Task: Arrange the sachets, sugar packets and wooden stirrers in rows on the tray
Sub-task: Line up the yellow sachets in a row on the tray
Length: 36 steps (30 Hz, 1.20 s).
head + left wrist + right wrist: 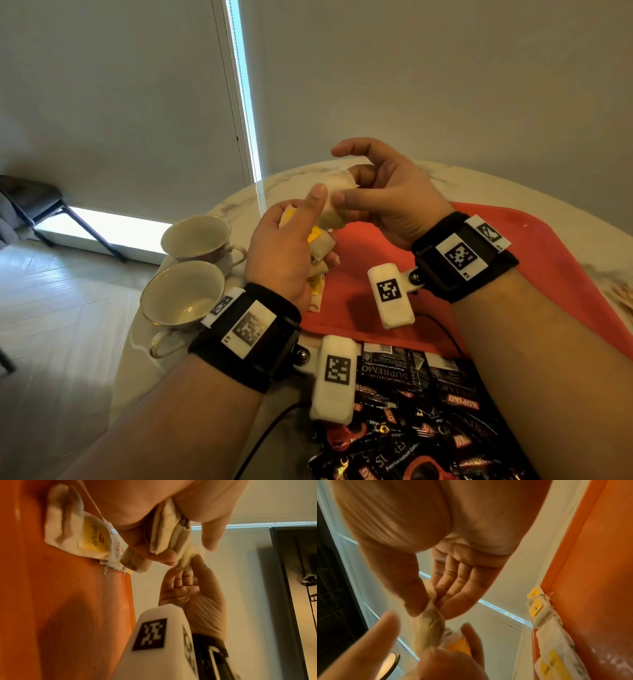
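My left hand [318,229] grips a bunch of tea bags [320,246] with yellow tags, held above the left end of the red tray [359,308]. My right hand [349,192] pinches one pale tea bag [337,192] between thumb and fingers, right at the top of that bunch. In the left wrist view the gripped bags [164,536] fan out of the fist, and the pinched bag [185,557] sits in the right fingertips. A few more tea bags [544,615] lie along the tray's edge. Black coffee sachets [411,411] are heaped at the near side.
Two empty teacups [195,236] [181,294] stand on the marble table left of the tray. Something pale [621,291] lies at the table's right edge, too cropped to identify. A dark chair [30,202] stands on the floor at far left.
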Each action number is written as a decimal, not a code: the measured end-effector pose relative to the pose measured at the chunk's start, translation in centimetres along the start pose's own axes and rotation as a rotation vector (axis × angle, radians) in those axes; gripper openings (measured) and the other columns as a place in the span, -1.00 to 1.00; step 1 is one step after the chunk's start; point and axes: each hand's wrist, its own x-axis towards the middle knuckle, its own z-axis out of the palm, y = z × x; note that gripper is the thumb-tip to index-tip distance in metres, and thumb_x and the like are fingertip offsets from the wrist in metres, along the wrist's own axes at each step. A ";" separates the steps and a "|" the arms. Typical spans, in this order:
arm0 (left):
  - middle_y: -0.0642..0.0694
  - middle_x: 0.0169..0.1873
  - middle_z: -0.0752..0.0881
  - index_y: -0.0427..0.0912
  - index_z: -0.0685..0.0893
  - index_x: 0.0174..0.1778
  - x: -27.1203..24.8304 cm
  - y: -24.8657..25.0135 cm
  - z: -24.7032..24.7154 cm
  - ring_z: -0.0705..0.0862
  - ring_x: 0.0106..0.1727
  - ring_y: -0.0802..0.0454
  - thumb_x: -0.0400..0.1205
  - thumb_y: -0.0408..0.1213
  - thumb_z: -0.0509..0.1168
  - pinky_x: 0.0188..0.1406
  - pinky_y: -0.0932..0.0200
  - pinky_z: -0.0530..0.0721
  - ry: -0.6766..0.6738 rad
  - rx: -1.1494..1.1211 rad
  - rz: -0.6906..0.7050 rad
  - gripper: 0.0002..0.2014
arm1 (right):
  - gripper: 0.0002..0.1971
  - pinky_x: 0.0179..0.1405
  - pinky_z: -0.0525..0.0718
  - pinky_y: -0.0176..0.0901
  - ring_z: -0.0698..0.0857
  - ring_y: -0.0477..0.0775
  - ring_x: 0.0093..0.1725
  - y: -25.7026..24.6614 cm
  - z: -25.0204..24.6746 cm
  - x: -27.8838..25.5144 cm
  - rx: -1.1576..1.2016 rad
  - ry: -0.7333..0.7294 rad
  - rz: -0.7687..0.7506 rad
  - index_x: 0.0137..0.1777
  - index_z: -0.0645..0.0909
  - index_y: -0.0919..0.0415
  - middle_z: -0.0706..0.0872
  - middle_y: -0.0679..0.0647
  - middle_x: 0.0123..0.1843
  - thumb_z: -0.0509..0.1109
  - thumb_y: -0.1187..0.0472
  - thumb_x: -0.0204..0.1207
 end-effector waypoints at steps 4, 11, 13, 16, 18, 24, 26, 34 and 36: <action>-0.21 -0.37 0.75 -0.16 0.74 -0.10 0.2 -0.2 -0.1 0.68 -0.43 -0.11 0.65 -0.31 0.53 -0.39 0.01 0.66 -0.022 0.031 0.006 -0.91 | -0.47 -0.24 0.80 -0.05 0.81 0.10 -0.18 -0.2 0.3 0.1 -0.008 0.045 -0.005 0.40 0.56 0.21 0.77 0.10 -0.20 0.50 0.58 0.47; -0.26 -0.31 0.70 -0.10 0.72 -0.15 0.8 -0.1 -0.6 0.59 -0.53 -0.10 0.68 -0.23 0.50 -0.69 0.22 0.52 0.054 0.036 0.062 -0.88 | -0.54 -0.28 0.79 -0.05 0.81 0.21 -0.17 -0.4 0.5 0.1 -0.074 0.082 0.095 0.28 0.61 0.21 0.73 0.32 -0.08 0.52 0.59 0.45; -0.18 -0.36 0.72 -0.05 0.73 -0.21 1.2 -0.2 -0.8 0.60 -0.53 -0.10 0.69 -0.21 0.48 -0.58 0.14 0.60 0.104 0.040 0.074 -0.85 | -0.58 -0.27 0.77 -0.03 0.82 0.23 -0.18 -0.4 0.3 0.6 -0.056 0.201 0.089 0.22 0.62 0.23 0.76 0.29 -0.11 0.54 0.59 0.44; -0.09 -0.39 0.71 0.00 0.73 -0.24 1.5 -0.2 -1.0 0.56 -0.56 -0.05 0.68 -0.25 0.45 -0.55 0.13 0.58 0.149 0.009 0.077 -0.83 | -0.64 -0.28 0.76 -0.01 0.83 0.31 -0.17 -0.2 -0.7 1.8 -0.007 0.411 0.120 0.12 0.60 0.25 0.77 0.31 -0.12 0.53 0.59 0.43; -0.10 -0.40 0.68 -0.01 0.72 -0.22 1.6 -0.2 -1.1 0.53 -0.58 -0.03 0.66 -0.29 0.45 -0.56 0.14 0.57 0.156 -0.005 0.078 -0.84 | -0.68 -0.33 0.78 -0.04 0.81 0.23 -0.28 0.5 -1.3 2.3 -0.029 0.472 0.214 0.02 0.58 0.24 0.74 0.28 -0.19 0.50 0.61 0.44; -0.15 -0.45 0.64 -0.07 0.73 -0.16 1.6 -0.2 -1.1 0.59 -0.49 -0.14 0.65 -0.31 0.47 -0.66 0.18 0.52 0.167 0.018 0.077 -0.91 | -0.71 -0.46 0.80 -0.09 0.79 0.15 -0.35 3.5 -1.1 2.5 -0.167 0.448 0.486 -0.19 0.57 0.25 0.75 0.25 -0.24 0.46 0.65 0.45; -0.14 -0.42 0.68 -0.06 0.74 -0.17 1.6 -0.1 -1.1 0.62 -0.45 -0.14 0.65 -0.29 0.47 -0.61 0.15 0.57 0.177 0.018 0.076 -0.90 | -0.72 -0.39 0.84 -0.05 0.81 0.17 -0.28 4.1 -0.8 2.7 -0.182 0.438 0.511 -0.20 0.58 0.26 0.75 0.26 -0.22 0.48 0.65 0.44; -0.13 -0.32 0.75 -0.05 0.76 -0.17 1.6 -0.1 -0.9 0.72 -0.40 -0.09 0.64 -0.29 0.48 -0.37 0.01 0.73 0.182 0.011 0.047 -0.91 | -0.78 -0.08 0.87 0.08 0.84 0.33 0.02 4.6 0.1 3.2 -0.250 0.400 0.561 -0.16 0.64 0.30 0.79 0.36 -0.04 0.54 0.60 0.43; -0.14 -0.30 0.74 -0.06 0.76 -0.16 1.6 -0.1 -0.9 0.69 -0.43 -0.06 0.65 -0.28 0.48 -0.34 -0.01 0.73 0.182 0.008 0.037 -0.92 | -0.82 0.07 0.85 0.18 0.85 0.35 0.09 4.6 0.1 3.3 -0.288 0.401 0.572 -0.15 0.68 0.32 0.83 0.40 0.04 0.56 0.57 0.42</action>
